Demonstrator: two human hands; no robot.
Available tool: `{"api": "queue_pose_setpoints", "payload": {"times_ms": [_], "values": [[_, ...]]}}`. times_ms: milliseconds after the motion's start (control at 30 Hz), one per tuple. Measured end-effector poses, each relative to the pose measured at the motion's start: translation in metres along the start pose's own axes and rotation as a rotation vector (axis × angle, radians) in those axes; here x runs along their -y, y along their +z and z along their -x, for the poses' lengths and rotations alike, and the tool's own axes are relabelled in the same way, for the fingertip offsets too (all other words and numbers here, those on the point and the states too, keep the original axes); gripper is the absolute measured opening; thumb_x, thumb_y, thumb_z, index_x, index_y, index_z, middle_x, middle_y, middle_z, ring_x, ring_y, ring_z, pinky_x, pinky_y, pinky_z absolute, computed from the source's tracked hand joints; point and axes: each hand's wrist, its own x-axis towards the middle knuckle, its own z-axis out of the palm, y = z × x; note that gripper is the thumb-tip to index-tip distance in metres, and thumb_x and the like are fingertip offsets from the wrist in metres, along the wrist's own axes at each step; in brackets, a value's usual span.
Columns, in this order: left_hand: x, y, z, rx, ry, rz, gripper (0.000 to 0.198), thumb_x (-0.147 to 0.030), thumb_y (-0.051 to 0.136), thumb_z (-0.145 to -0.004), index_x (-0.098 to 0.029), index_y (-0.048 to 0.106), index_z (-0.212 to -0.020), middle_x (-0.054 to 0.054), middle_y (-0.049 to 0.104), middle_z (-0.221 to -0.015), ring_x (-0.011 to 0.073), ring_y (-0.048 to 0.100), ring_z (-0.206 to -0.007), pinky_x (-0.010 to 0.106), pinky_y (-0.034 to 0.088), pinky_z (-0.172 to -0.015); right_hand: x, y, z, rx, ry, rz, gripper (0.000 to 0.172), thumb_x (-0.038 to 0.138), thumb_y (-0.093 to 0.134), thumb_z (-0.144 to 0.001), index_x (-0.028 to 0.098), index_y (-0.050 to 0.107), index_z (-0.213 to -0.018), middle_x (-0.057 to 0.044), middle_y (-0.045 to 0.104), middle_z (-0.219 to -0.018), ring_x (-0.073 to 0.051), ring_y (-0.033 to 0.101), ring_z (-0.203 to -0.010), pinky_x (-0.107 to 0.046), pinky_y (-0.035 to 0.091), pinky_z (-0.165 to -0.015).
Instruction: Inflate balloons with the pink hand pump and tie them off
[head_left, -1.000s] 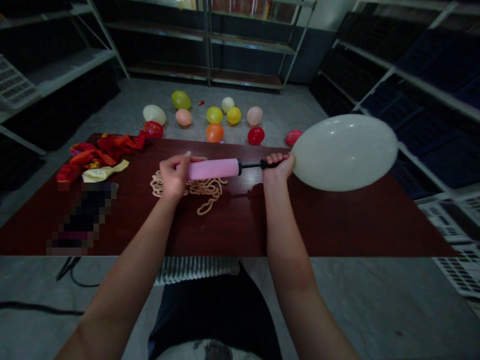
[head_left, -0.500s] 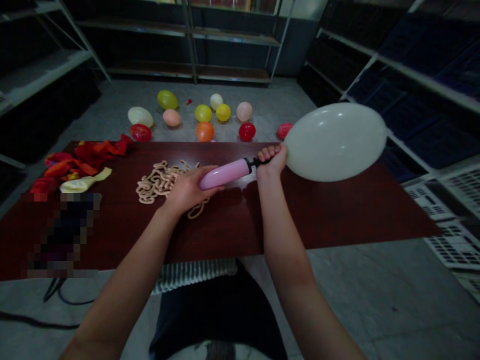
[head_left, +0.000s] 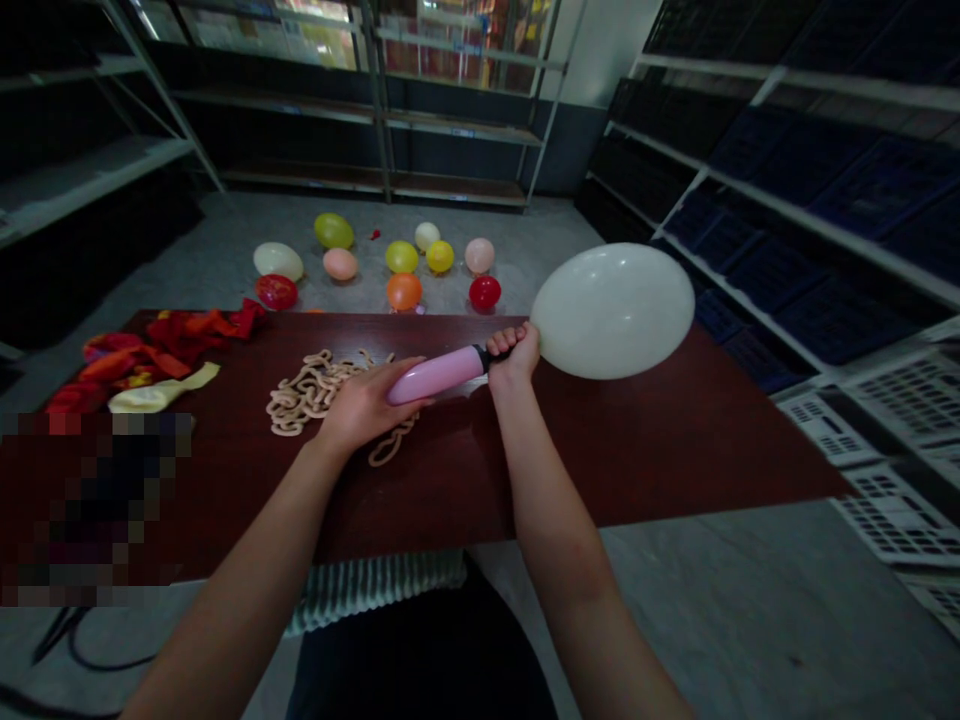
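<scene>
1. The left hand (head_left: 367,408) has its fingers closed around a pink pump (head_left: 435,375).
2. The right hand (head_left: 516,358) has its fingers closed tight on the pump's black end and the neck of a big white balloon (head_left: 612,311).
3. That balloon floats right of the hand, above a dark red table (head_left: 637,440).
4. Tan balloon loops (head_left: 315,395) lie just under the left hand.
5. A heap of flat balloons (head_left: 161,350) lies on the table's left side.
6. Round colored balloons (head_left: 404,291) sit on the floor, far off.

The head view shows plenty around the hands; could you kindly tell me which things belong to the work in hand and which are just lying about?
In use: left hand gripping the pink hand pump; right hand holding the white balloon at the pump's black end.

Lying about: beige looped strand; limp balloons; balloons on the floor.
</scene>
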Motion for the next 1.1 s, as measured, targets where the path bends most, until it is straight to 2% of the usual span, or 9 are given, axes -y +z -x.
{"api": "queue_pose_setpoints", "payload": {"times_ms": [100,267,400,500,733,933,1100], "values": [[0.001,-0.003,0.0,0.027,0.001,-0.02,0.061,-0.054,0.073,-0.085,-0.024,0.064,-0.138,0.009,0.071,-0.127,0.0296,0.072,-0.108,0.039,0.055,-0.1,0.011,-0.001,-0.002,0.014,-0.025,-0.031,0.029,0.019,0.038,-0.091,0.023,0.024,-0.065,0.013,0.025,-0.045,-0.005,0.024,-0.035,-0.016,0.02,-0.035],[0.005,-0.014,0.004,0.068,-0.004,-0.03,0.058,-0.051,0.07,-0.088,-0.026,0.062,-0.14,0.009,0.069,-0.13,0.0297,0.07,-0.112,0.042,0.054,-0.103,0.042,-0.011,-0.011,-0.043,-0.104,-0.03,0.028,0.018,0.038,-0.087,0.023,0.023,-0.064,0.014,0.026,-0.045,-0.004,0.023,-0.035,-0.016,0.019,-0.035],[0.01,-0.019,0.006,0.044,0.021,-0.072,0.055,-0.05,0.065,-0.093,-0.03,0.057,-0.144,0.009,0.067,-0.132,0.0299,0.066,-0.117,0.043,0.052,-0.105,0.064,-0.022,-0.017,-0.059,-0.153,-0.055,0.029,0.019,0.039,-0.086,0.022,0.021,-0.064,0.014,0.024,-0.045,-0.003,0.022,-0.034,-0.015,0.019,-0.036],[0.012,-0.019,0.007,0.006,0.043,-0.109,0.054,-0.047,0.063,-0.095,-0.033,0.055,-0.146,0.009,0.066,-0.128,0.0294,0.066,-0.115,0.042,0.053,-0.102,0.071,-0.026,-0.019,-0.059,-0.171,-0.069,0.031,0.02,0.039,-0.088,0.022,0.019,-0.064,0.014,0.024,-0.044,-0.003,0.022,-0.034,-0.015,0.02,-0.036],[0.001,-0.009,0.008,-0.097,0.037,-0.181,0.049,-0.044,0.067,-0.092,-0.033,0.061,-0.14,0.01,0.066,-0.116,0.0278,0.069,-0.101,0.04,0.056,-0.093,0.062,-0.017,-0.015,-0.004,-0.17,-0.096,0.03,0.019,0.037,-0.091,0.023,0.022,-0.065,0.013,0.025,-0.045,-0.004,0.023,-0.035,-0.016,0.019,-0.036],[-0.017,0.009,0.003,-0.103,0.028,-0.151,0.05,-0.042,0.07,-0.091,-0.029,0.061,-0.138,0.009,0.07,-0.118,0.0278,0.07,-0.104,0.038,0.056,-0.096,0.03,0.001,0.005,0.132,-0.085,-0.041,0.032,0.023,0.041,-0.092,0.023,0.023,-0.065,0.013,0.026,-0.045,-0.004,0.024,-0.034,-0.016,0.02,-0.035],[-0.017,0.01,0.004,-0.165,0.047,-0.121,0.051,-0.039,0.074,-0.089,-0.021,0.063,-0.136,0.011,0.071,-0.118,0.0264,0.071,-0.103,0.036,0.056,-0.096,0.014,0.008,0.016,0.186,-0.086,-0.034,0.034,0.023,0.04,-0.093,0.023,0.024,-0.064,0.012,0.026,-0.044,-0.005,0.024,-0.034,-0.017,0.02,-0.035]]}}
